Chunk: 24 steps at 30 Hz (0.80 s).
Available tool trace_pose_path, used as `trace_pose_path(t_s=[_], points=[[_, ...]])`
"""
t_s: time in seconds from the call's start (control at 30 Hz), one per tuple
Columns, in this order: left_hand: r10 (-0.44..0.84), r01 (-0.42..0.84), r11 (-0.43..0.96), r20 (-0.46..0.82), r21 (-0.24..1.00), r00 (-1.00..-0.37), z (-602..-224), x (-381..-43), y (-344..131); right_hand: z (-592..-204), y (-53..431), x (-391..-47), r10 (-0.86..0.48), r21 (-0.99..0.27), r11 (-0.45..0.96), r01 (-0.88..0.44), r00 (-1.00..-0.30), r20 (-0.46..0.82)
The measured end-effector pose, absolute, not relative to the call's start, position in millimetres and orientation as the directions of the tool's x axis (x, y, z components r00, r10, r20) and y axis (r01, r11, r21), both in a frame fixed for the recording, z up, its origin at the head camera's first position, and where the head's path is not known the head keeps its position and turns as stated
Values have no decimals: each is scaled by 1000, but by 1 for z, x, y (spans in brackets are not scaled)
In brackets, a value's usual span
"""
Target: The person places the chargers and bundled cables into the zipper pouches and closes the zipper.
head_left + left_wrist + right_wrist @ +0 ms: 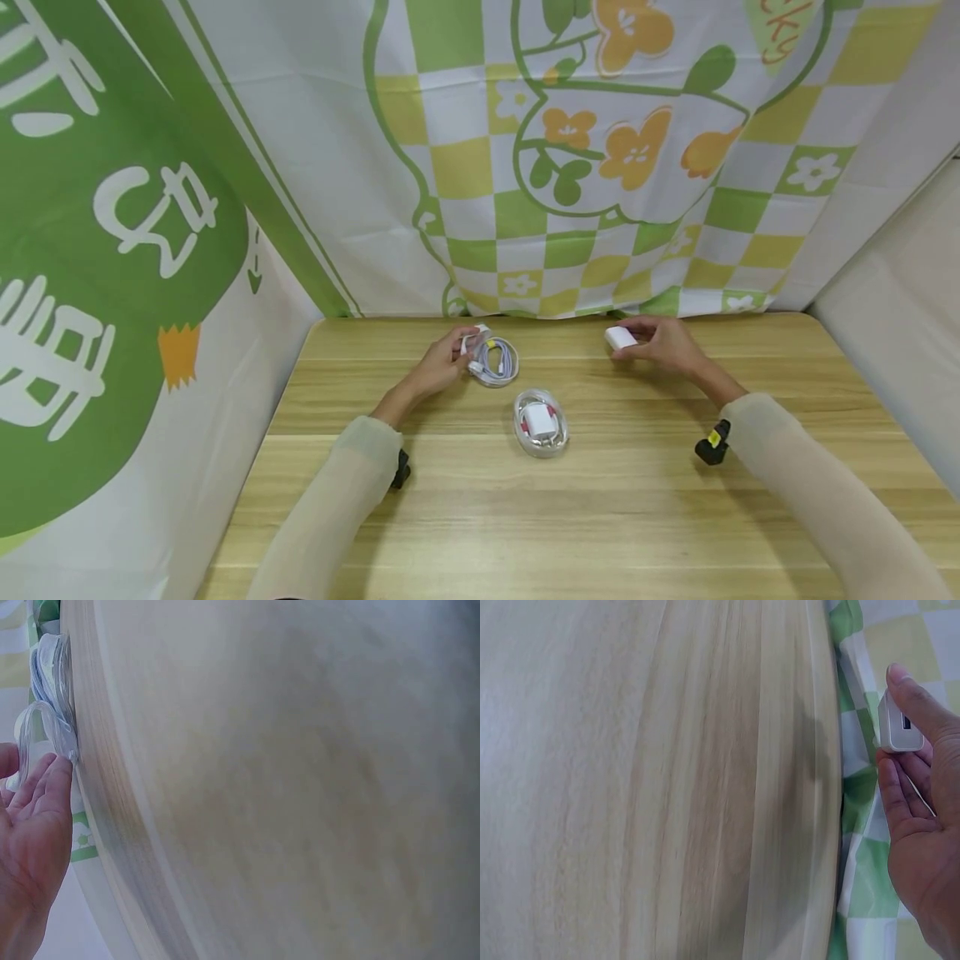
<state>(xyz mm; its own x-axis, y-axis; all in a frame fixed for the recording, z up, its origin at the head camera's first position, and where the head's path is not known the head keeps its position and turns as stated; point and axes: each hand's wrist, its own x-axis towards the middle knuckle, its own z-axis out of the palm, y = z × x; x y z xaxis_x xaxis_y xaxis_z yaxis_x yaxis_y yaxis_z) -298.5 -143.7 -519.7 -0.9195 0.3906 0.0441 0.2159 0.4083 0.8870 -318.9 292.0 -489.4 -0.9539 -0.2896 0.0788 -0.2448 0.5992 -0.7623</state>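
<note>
In the head view my right hand (666, 343) pinches a white USB charger (620, 337) near the table's back edge. Its dark USB slot faces the camera in the right wrist view, where the charger (897, 727) sits between thumb and fingers. On the left, my left hand (441, 363) grips the clear plastic wrap at the near side of a coiled charging cable (507, 363), which has a small yellow tag. The fingers partly cover that wrap. Between the hands and closer to me lies a second clear coil around a white charger (538, 421) with red tabs.
The wooden table (540, 525) ends at a printed cloth (510, 250) hanging behind it. A green and white cloth (112, 250) hangs along the left side, and a pale wall (915, 267) stands at the right.
</note>
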Motion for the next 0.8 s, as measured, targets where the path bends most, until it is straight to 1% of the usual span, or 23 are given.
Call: trace_pose_path(t_s=[0.33,0.53,0.8], points=[[387,232,426,56,875,-921,-518,-298,-143,-482,277,-318,-318,-759,594,-267,-944,84],[383,234,412,65,881,-921,-520,-298,-142,-477,270,-318,-332,-755,594,-279,-939,86],[378,240,406,78,882,-923,-518,-297,-142,-473,262,-321,-370,-707,614,-351,-919,136]])
